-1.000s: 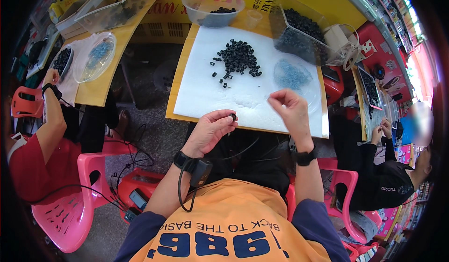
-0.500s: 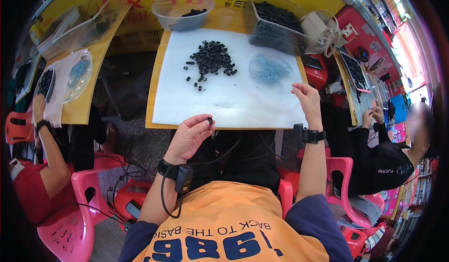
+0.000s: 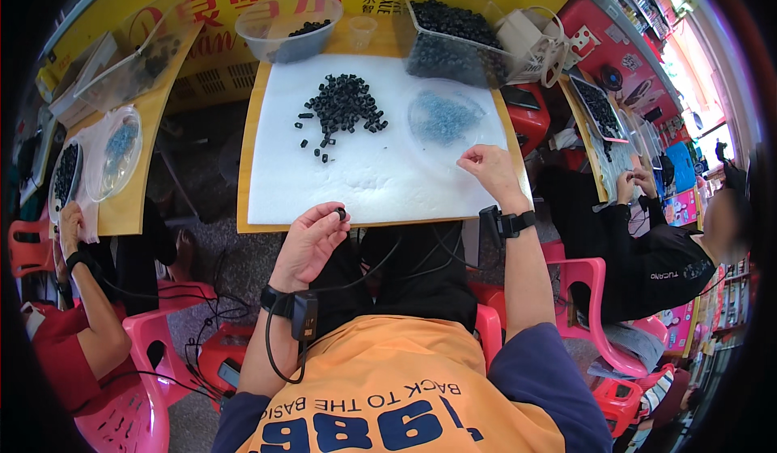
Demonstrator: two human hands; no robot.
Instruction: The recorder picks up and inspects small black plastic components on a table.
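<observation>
Between the thumb and fingertips of my left hand (image 3: 312,247) is a small black cylindrical part (image 3: 340,213), held just off the near edge of the white foam sheet (image 3: 364,182). My right hand (image 3: 492,171) hovers over the sheet's right side with thumb and forefinger pinched; whatever is in them is too small to make out. Just beyond it lies a clear round dish (image 3: 417,133) with a heap of thin pale blue pieces (image 3: 447,117). Left of the dish, loose black parts (image 3: 344,105) form a pile on the sheet, a few scattered toward me.
Along the table's far edge stand a clear round tub (image 3: 267,36), a small clear cup (image 3: 361,32), a box full of black parts (image 3: 457,36) and a white device with a cable (image 3: 530,40). Co-workers sit at tables on both sides. A cable hangs from my left wrist.
The whole view has shifted, so the table appears farther left. My right hand has come slightly left, nearer the dish. My left hand still holds the black part by the near edge.
</observation>
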